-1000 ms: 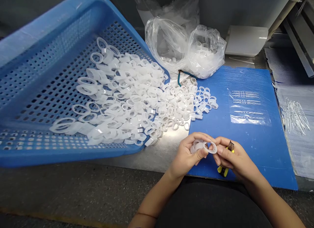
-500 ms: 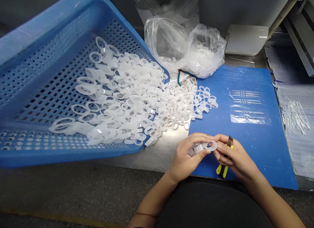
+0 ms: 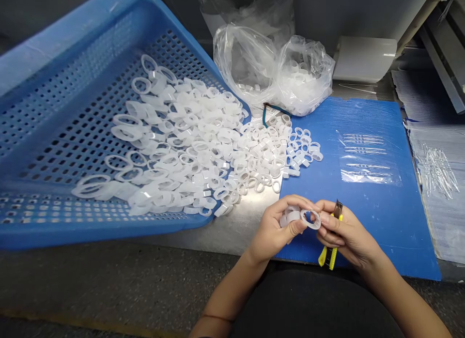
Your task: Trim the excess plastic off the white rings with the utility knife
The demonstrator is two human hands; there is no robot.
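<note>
Several translucent white rings (image 3: 290, 217) sit in my left hand (image 3: 271, 231), wrapped by its fingers. One more ring (image 3: 311, 219) is between my two hands, its opening facing me, with fingertips of both hands at its edge. My right hand (image 3: 343, 234) is closed round a yellow cutter (image 3: 328, 257), whose dark blade end points up between the fingers. Both hands are over the near edge of a blue board (image 3: 370, 222). Beyond them, a heap of small white rings (image 3: 259, 154) spreads from the basket onto the board.
A tilted blue perforated basket (image 3: 109, 231) full of rings fills the left. Clear plastic bags (image 3: 305, 81) with rings stand behind. Thin clear pieces in a flat bag (image 3: 370, 176) lie on the board, and more clear pieces (image 3: 439, 171) lie at the right.
The ring between my hands has turned to show its opening more fully. My left fingers have shifted round the other rings, and the cutter has tilted slightly more upright.
</note>
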